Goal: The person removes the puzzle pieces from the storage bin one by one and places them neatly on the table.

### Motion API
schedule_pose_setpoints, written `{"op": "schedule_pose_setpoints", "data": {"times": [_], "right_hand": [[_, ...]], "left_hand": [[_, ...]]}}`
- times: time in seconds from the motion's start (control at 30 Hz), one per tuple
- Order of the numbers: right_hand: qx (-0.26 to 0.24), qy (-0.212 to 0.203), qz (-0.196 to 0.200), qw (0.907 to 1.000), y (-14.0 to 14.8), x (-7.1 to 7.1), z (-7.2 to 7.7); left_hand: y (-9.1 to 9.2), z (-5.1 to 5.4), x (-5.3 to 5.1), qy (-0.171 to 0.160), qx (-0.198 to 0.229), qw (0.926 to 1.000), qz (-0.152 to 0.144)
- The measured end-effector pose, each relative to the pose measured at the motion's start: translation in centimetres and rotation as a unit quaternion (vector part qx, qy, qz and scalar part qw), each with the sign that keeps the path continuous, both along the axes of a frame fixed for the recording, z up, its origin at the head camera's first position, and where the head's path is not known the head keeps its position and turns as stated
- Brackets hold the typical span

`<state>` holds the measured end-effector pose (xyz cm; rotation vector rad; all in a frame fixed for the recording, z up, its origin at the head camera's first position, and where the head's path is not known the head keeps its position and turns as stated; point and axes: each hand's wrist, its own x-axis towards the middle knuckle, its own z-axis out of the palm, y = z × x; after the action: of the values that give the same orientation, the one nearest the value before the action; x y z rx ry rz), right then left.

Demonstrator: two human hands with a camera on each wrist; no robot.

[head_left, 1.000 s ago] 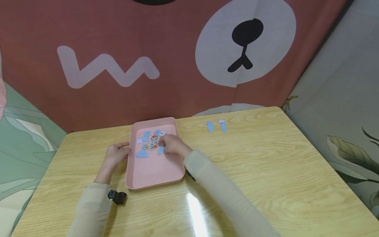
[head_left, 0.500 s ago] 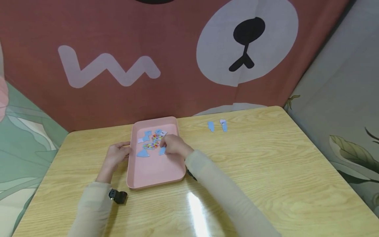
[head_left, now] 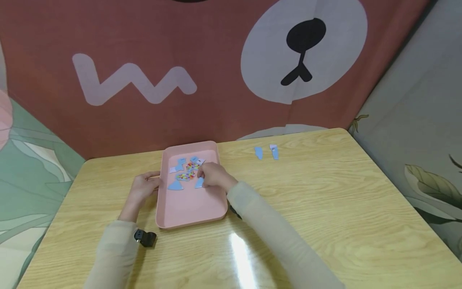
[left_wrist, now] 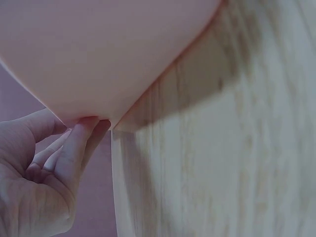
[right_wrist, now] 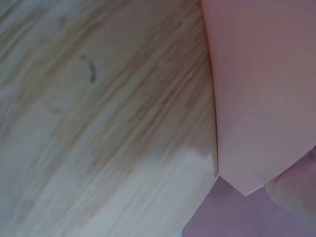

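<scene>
In the head view, flat blue puzzle pieces lie in a pink tray (head_left: 191, 208), some with multicoloured patches. My right hand (head_left: 216, 176) reaches over the tray's right side, its fingers curled down to pinch at a piece by the patterned puzzle pieces (head_left: 185, 176); the fingertips hide most of it. A blue wedge piece (head_left: 175, 185) lies to their left. My left hand (head_left: 142, 186) holds the tray's left wall. The left wrist view shows the left hand's fingers (left_wrist: 74, 148) against the wall near the rim. Only a dim bit of the right hand (right_wrist: 296, 190) shows in the right wrist view.
Two loose puzzle pieces, a blue one (head_left: 258, 152) and a blue-and-white one (head_left: 274, 151), lie on the wooden table (head_left: 325, 200) right of the tray. Behind the table hangs a reddish-brown cloth (head_left: 216, 116) with a bear print.
The head view has shifted slightly, so everything sits a little further right and higher. Both hands stay at the tray; the right fingertips shift only a little among the pieces.
</scene>
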<state>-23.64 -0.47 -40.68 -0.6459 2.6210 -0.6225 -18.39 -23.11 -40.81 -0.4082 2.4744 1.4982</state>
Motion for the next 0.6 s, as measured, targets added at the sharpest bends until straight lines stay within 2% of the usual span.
{"op": "schedule_pose_setpoints", "data": {"times": [0.33,0.47,0.6], "right_hand": [[-0.026,0.001,0.005,0.9997,0.18,-0.13,-0.29],[-0.07,-0.01,0.006,0.9975,0.48,-0.33,-0.37],[-0.127,-0.037,0.01,0.9911,0.82,-0.65,-0.34]], "left_hand": [[-0.12,-0.1,0.04,0.004,-0.003,1.0,-0.003],[-0.14,-0.07,0.1,0.003,-0.006,1.0,-0.004],[-0.12,-0.03,0.2,0.001,-0.008,1.0,-0.004]]}}
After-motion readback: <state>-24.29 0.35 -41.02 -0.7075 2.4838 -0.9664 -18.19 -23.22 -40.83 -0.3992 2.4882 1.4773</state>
